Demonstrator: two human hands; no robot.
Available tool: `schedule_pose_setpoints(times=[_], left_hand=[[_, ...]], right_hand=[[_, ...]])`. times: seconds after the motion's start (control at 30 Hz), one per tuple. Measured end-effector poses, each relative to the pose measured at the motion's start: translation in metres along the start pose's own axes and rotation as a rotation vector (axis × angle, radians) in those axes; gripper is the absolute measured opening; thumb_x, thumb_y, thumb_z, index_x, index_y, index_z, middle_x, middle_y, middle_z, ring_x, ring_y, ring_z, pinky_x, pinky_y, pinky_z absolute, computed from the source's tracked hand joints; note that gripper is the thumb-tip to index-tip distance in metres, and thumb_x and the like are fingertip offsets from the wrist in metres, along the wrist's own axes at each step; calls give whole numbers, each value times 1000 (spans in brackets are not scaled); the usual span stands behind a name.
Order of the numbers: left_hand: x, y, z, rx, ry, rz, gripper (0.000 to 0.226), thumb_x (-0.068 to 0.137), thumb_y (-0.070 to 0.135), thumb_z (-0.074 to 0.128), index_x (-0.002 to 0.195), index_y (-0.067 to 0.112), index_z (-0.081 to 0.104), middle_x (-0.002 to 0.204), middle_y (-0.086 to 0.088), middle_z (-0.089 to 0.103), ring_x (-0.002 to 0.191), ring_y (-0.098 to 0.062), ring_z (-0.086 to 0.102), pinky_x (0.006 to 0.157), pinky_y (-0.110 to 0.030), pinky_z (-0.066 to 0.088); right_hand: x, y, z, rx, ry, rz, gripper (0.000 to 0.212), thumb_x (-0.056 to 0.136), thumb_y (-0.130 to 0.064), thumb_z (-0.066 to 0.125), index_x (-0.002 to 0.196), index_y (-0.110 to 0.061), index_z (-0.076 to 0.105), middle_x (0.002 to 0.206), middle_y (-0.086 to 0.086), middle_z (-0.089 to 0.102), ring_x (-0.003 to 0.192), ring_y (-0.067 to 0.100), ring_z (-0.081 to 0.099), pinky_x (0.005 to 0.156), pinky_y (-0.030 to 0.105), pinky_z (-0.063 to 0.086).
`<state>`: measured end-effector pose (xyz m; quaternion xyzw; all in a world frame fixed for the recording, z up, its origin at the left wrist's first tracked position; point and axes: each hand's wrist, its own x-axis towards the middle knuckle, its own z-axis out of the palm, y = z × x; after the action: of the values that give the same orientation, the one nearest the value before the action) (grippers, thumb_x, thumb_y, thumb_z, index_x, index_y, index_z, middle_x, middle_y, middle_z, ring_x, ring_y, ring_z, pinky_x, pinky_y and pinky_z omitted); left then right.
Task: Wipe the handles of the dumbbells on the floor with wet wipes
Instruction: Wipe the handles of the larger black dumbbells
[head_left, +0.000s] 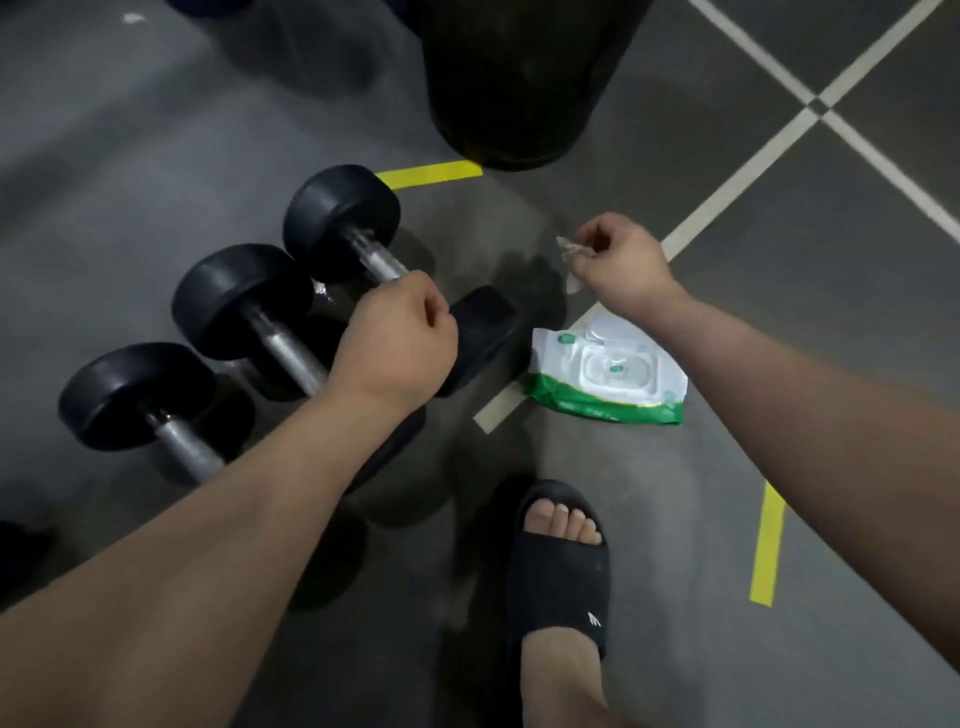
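Three dumbbells (244, 306) lie side by side on the floor (779, 322). The left hand (395, 338) is curled, apparently round the farthest one's handle (382, 265); the contact is hidden. The right hand (623, 265) pinches a crumpled wet wipe (571, 249) above the open wipe pack (605, 374). A sandalled foot (561, 566) stands nearby.

wipes pack (605, 371) print blurred, no legible text
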<state>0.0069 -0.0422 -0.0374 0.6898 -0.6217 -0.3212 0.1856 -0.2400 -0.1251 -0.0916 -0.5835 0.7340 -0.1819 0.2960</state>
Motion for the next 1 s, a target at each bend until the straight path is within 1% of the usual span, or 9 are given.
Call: schedule_pose_setpoints(times=[0.1, 0.17, 0.3, 0.4, 0.63, 0.73, 0.8, 0.93, 1.0], left_hand=[[4, 7, 3, 50, -15, 30, 8, 93, 20, 53, 92, 18, 61, 86, 2, 61, 83, -19, 58, 74, -40, 53], [3, 12, 3, 130, 12, 66, 8, 92, 20, 52, 92, 17, 60, 92, 2, 59, 95, -21, 53, 81, -42, 50], [3, 28, 9, 67, 35, 143, 9, 89, 16, 53, 93, 16, 61, 93, 0, 57, 93, -23, 54, 82, -43, 50], [0, 37, 31, -13, 6, 143, 10, 88, 15, 54, 92, 14, 63, 90, -1, 59, 87, -24, 58, 80, -42, 50], [-23, 60, 87, 49, -151, 342, 18, 80, 22, 50, 91, 14, 62, 93, -6, 63, 90, -30, 59, 75, -45, 51], [-22, 63, 106, 51, -207, 255, 14, 82, 15, 57, 94, 10, 64, 99, -9, 62, 93, -30, 59, 81, -44, 52], [-17, 58, 119, 51, -236, 197, 14, 83, 14, 60, 94, 9, 66, 103, -10, 62, 97, -29, 59, 85, -42, 52], [-8, 58, 150, 45, -203, 162, 23, 84, 27, 69, 100, 11, 69, 109, -9, 59, 108, -29, 54, 92, -40, 48], [-6, 65, 165, 111, -178, 139, 34, 83, 43, 70, 105, 17, 67, 115, -5, 56, 116, -29, 47, 96, -41, 44]], right_hand=[[13, -2, -6, -131, -125, 28, 43, 91, -33, 66, 130, -18, 60, 112, -1, 61, 103, 20, 60, 86, 29, 50], [16, 0, -16, -164, -130, 16, 38, 92, -26, 60, 129, -19, 62, 119, 2, 65, 110, 22, 61, 87, 23, 44], [6, 7, -35, -120, -112, 1, 19, 90, -20, 54, 101, -25, 69, 92, -2, 69, 91, 22, 67, 85, 28, 53], [-10, 12, -43, -146, -182, -66, 14, 89, -26, 55, 85, -23, 68, 84, -2, 71, 79, 19, 70, 75, 33, 58], [-56, 39, -54, -294, -163, -219, 19, 86, -30, 55, 72, -16, 58, 66, -2, 60, 65, 18, 56, 62, 33, 48], [-67, 43, -63, -242, -61, -287, 19, 83, -26, 53, 67, -14, 54, 58, 0, 55, 58, 21, 52, 55, 35, 46], [-70, 44, -72, -164, -86, -306, 17, 79, -23, 53, 65, -14, 57, 58, -1, 55, 57, 18, 52, 55, 34, 45], [-73, 55, -72, -241, -343, -221, 15, 84, -16, 59, 85, -19, 74, 74, -7, 70, 69, 9, 61, 70, 29, 50], [-72, 64, -63, -332, -373, -184, 23, 87, -14, 58, 101, -20, 75, 91, -2, 75, 84, 15, 67, 78, 27, 51]])
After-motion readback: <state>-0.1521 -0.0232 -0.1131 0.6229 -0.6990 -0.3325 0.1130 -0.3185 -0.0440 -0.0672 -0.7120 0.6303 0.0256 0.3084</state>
